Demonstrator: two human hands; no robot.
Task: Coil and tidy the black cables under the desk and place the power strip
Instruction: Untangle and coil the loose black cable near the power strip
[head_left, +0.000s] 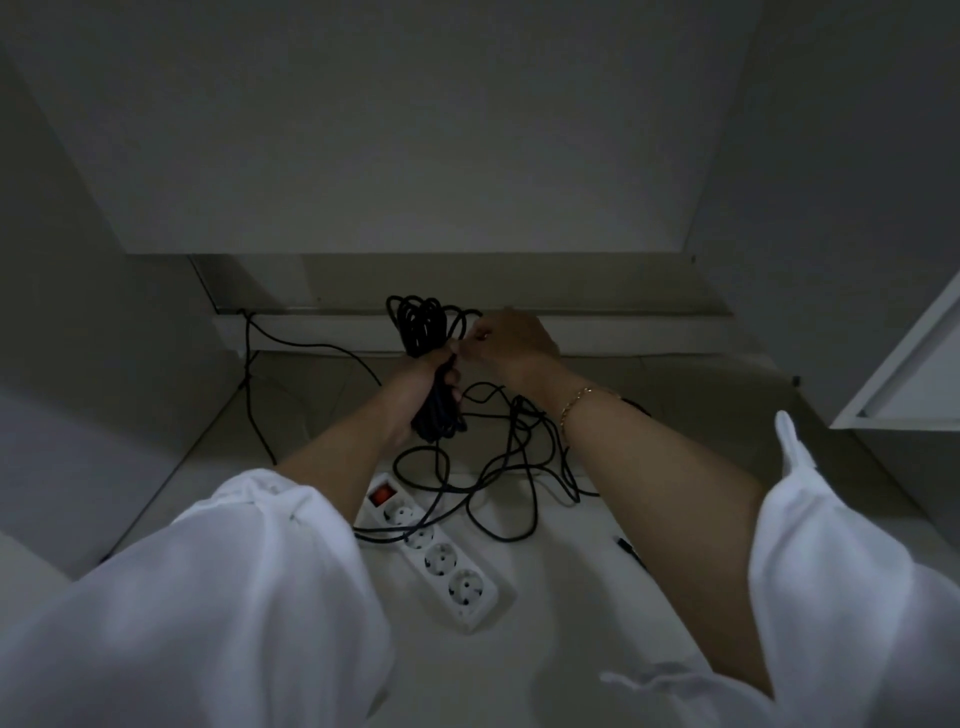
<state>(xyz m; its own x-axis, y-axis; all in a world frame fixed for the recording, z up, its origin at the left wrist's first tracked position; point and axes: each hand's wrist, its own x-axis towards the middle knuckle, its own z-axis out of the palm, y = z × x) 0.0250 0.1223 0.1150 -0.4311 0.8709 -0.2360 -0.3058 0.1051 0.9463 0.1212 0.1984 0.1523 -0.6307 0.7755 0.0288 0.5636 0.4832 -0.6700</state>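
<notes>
black rubbery cables (511, 467): coiling part done. one thick bundle of smooth loops (422, 325) stands upright in the left hand (423, 387), fingers wrapped round its middle; right hand (511, 338) pinches a strand beside it. loose tangled loops lie on the pale floor (571, 597), crossing the white plastic four-socket power strip (439, 558), not yet placed.

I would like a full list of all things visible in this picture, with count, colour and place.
cable coil: one, black, raised above the floor
loose cables: number unclear, black, tangled on the floor
power strip: one, white, red switch, on the floor under a cable
cabinet panel: one, white, right edge
bracelet: one, gold, right wrist
sleeves: two, white, lower corners
left hand: one, grips the cable coil
right hand: one, pinches a strand at the coil
</notes>
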